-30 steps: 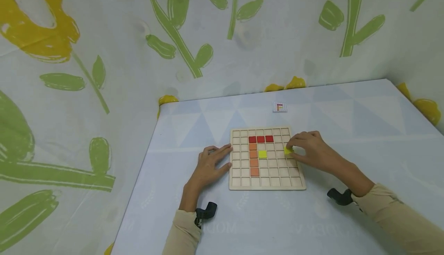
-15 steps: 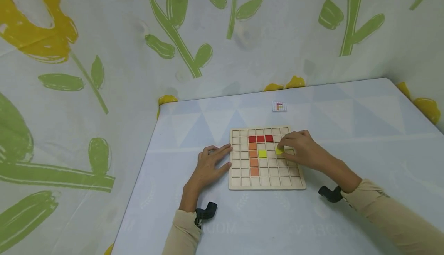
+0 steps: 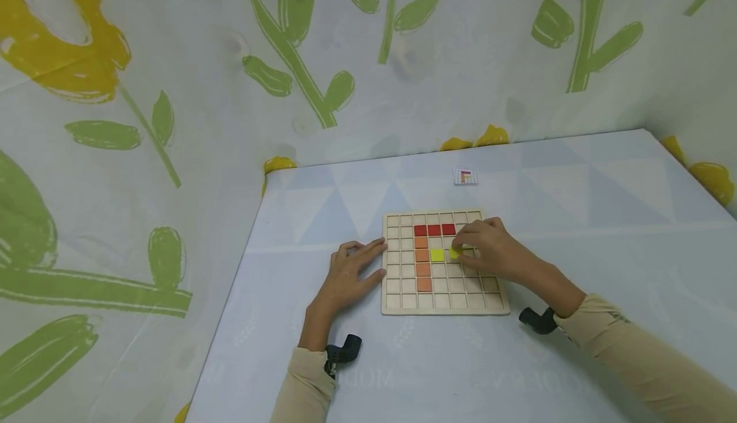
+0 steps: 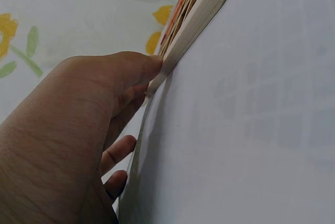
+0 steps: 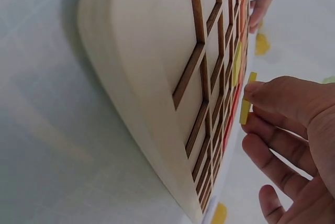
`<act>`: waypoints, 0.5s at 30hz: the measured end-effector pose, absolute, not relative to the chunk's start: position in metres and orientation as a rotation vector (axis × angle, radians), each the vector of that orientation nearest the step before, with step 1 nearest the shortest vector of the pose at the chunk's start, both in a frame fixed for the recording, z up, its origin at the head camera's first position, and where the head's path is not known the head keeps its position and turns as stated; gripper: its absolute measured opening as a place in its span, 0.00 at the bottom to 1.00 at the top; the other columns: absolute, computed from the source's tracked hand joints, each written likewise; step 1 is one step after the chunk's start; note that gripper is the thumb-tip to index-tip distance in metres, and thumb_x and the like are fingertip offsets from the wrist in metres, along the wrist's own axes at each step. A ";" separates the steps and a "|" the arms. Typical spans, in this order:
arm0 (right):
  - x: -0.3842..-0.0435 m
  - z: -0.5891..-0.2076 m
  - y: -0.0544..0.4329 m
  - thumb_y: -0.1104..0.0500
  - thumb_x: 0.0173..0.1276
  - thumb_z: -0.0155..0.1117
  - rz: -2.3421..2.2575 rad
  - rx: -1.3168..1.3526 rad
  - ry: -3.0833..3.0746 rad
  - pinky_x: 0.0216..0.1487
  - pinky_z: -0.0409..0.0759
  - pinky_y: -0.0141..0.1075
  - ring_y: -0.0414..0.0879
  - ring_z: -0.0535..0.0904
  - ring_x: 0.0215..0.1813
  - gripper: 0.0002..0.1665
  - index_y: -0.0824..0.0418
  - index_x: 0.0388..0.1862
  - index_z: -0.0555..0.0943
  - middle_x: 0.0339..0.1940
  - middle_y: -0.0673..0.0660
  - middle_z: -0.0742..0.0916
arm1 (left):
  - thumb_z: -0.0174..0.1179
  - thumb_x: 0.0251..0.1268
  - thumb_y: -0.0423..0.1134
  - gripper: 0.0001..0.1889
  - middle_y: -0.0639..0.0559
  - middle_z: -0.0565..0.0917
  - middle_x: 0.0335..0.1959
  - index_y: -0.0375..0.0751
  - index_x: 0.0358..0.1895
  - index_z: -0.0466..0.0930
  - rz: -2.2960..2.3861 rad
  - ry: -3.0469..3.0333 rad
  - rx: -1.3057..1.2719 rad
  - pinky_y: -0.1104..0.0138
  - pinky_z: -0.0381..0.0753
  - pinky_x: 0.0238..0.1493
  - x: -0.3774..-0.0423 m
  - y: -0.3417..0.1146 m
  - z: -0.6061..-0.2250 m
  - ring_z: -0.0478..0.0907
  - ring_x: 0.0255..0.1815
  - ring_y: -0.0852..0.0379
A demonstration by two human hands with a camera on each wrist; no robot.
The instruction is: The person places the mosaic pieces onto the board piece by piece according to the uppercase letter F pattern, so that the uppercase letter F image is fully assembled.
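A wooden grid board (image 3: 403, 304) lies flat on the table. Three red tiles (image 3: 434, 230) form a row on it, with a column of several orange tiles (image 3: 423, 269) below the leftmost red one. One yellow tile (image 3: 437, 255) sits in a cell beside that column. Just to its right, my right hand (image 3: 498, 250) pinches a second yellow tile (image 5: 247, 101) between thumb and fingers, slightly above the board. My left hand (image 3: 348, 276) touches the board's left edge with thumb and fingertips, its fingers extended; the left wrist view shows the thumb on the rim.
A small pattern card (image 3: 466, 176) lies behind the board, showing a coloured grid. The pale blue table (image 3: 322, 218) meets a flower-printed backdrop (image 3: 443, 84) at its back and left. Black wrist cameras (image 3: 344, 349) are strapped on both wrists.
My right hand has moved left across the board with its yellow tile, from near the right edge to close beside the placed yellow one. The left hand has stayed put.
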State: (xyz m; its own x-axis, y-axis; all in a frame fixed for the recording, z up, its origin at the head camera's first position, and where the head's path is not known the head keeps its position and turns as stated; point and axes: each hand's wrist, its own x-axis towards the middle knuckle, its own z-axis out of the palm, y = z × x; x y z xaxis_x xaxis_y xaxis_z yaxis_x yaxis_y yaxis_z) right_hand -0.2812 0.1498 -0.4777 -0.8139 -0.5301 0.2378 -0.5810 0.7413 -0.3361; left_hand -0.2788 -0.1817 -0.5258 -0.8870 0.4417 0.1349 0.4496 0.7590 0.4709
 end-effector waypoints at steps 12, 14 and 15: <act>-0.284 -0.480 0.144 0.61 0.54 0.80 0.577 0.957 -2.827 0.54 0.67 0.54 0.50 0.81 0.50 0.11 0.56 0.36 0.88 0.39 0.50 0.88 | 0.55 0.71 0.57 0.30 0.71 0.64 0.74 0.62 0.75 0.67 -0.777 -2.950 -0.732 0.51 0.59 0.61 -0.279 -0.181 -0.525 0.60 0.69 0.52; -0.284 -0.480 0.143 0.61 0.55 0.80 0.572 0.959 -2.832 0.53 0.67 0.53 0.51 0.81 0.50 0.10 0.57 0.36 0.88 0.39 0.50 0.88 | 0.55 0.71 0.57 0.30 0.71 0.65 0.74 0.62 0.75 0.67 -0.770 -2.954 -0.731 0.51 0.59 0.61 -0.279 -0.181 -0.525 0.60 0.69 0.52; -0.284 -0.480 0.143 0.61 0.55 0.80 0.569 0.960 -2.832 0.53 0.67 0.53 0.51 0.81 0.50 0.10 0.57 0.36 0.88 0.38 0.50 0.88 | 0.55 0.71 0.57 0.30 0.70 0.65 0.74 0.62 0.75 0.67 -0.768 -2.954 -0.730 0.51 0.59 0.61 -0.279 -0.181 -0.525 0.60 0.69 0.52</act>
